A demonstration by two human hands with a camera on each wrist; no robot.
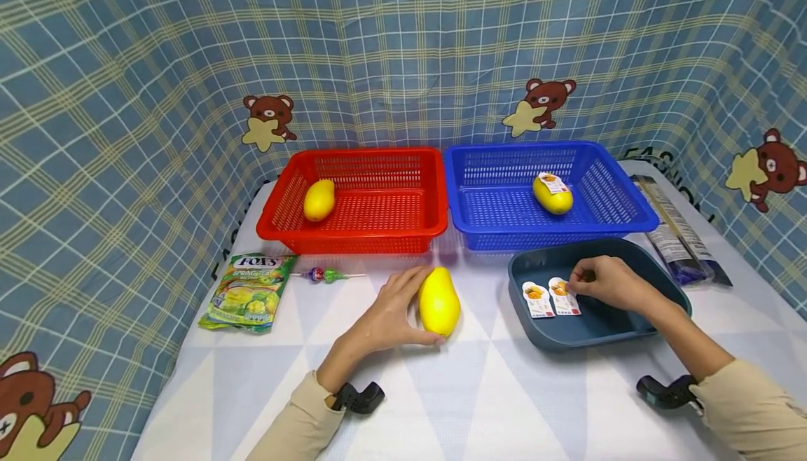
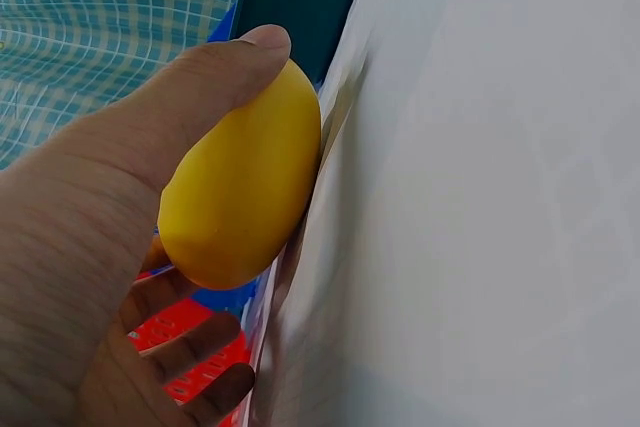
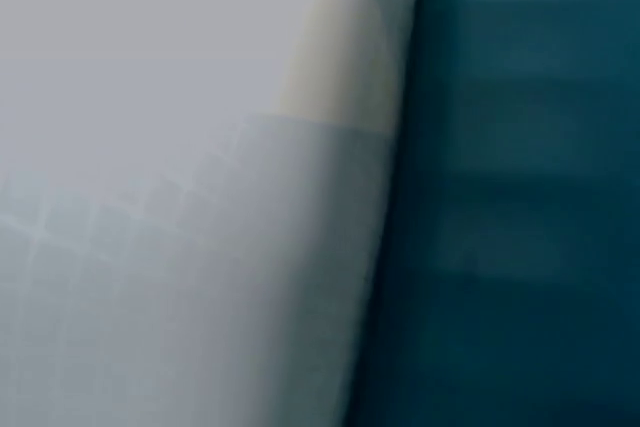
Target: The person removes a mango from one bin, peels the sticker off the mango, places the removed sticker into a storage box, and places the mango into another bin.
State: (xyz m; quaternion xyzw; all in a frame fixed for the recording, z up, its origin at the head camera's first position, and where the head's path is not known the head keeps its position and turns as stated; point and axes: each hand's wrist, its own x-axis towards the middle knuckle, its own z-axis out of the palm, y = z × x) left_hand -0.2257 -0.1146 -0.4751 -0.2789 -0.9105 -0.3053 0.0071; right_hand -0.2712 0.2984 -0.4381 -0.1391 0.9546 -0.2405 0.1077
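My left hand grips a plain yellow mango that lies on the white table, thumb on its near side and fingers behind it; the left wrist view shows the thumb curled over the mango. My right hand reaches into the dark teal tray and pinches the edge of one of two small fruit stickers. The second sticker lies beside it. The right wrist view shows only the blurred tray wall and table.
A red basket holds one yellow mango. A blue basket holds a mango with a sticker on it. A green candy bag and a lollipop lie at the left, and a dark packet at the right.
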